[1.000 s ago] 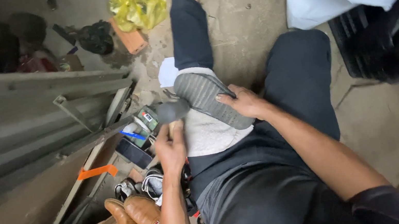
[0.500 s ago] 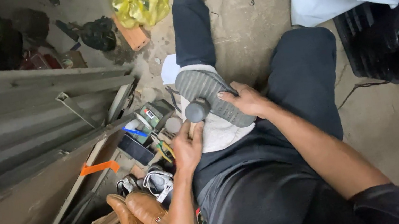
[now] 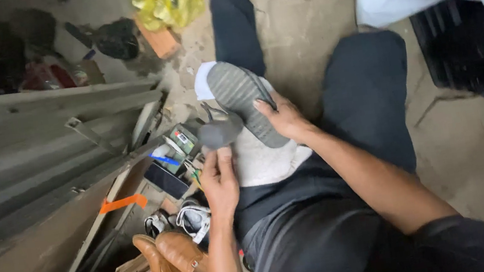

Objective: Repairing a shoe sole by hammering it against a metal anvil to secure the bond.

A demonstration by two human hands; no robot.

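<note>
Ribbed matt grey rubber sole (image 3: 242, 107), white cloth (image 3: 261, 158), glossy tan leather shoes (image 3: 171, 259), rough concrete floor (image 3: 315, 25).

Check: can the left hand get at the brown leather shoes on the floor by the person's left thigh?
Probably yes. The brown leather shoes lie uncovered just below the left hand, but it holds a small grey piece it must put down first.

Daylight was soft and even, with faint shadows; the upper left corner sank into darkness. Motion blur smeared the left hand (image 3: 220, 180), and the edges bowed.
</note>
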